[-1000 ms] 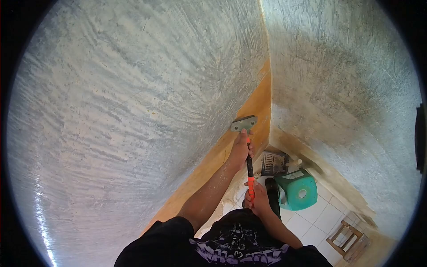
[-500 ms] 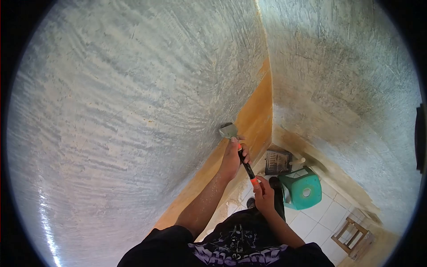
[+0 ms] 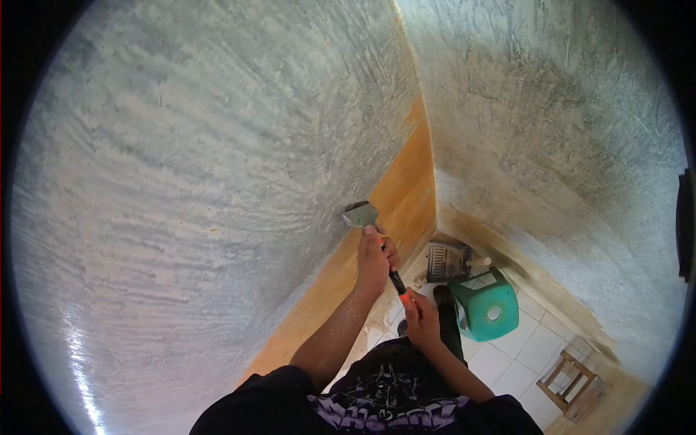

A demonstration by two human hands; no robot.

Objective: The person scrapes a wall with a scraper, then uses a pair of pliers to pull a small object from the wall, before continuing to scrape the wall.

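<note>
A scraper (image 3: 361,215) with a wide metal blade and a black-and-orange handle is held in both hands. Its blade meets the grey, streaked wall (image 3: 217,181) just above the border with the orange painted band (image 3: 406,181). My left hand (image 3: 373,267) is wrapped round the upper handle, its thumb close to the blade. Lower down, my right hand (image 3: 423,320) grips the orange end of the handle. Part of the handle is hidden behind the left fingers.
A second rough wall (image 3: 551,130) meets the first at a corner on the right. Below stand a green plastic stool (image 3: 500,315) and a small wooden stool (image 3: 569,384) on white floor tiles (image 3: 515,377). A dark slotted tray-like object (image 3: 446,262) lies in the corner.
The scraper blade has shifted slightly left and turned, showing more of its broad face. Both hands have moved left along with it, and the view has shifted a little too.
</note>
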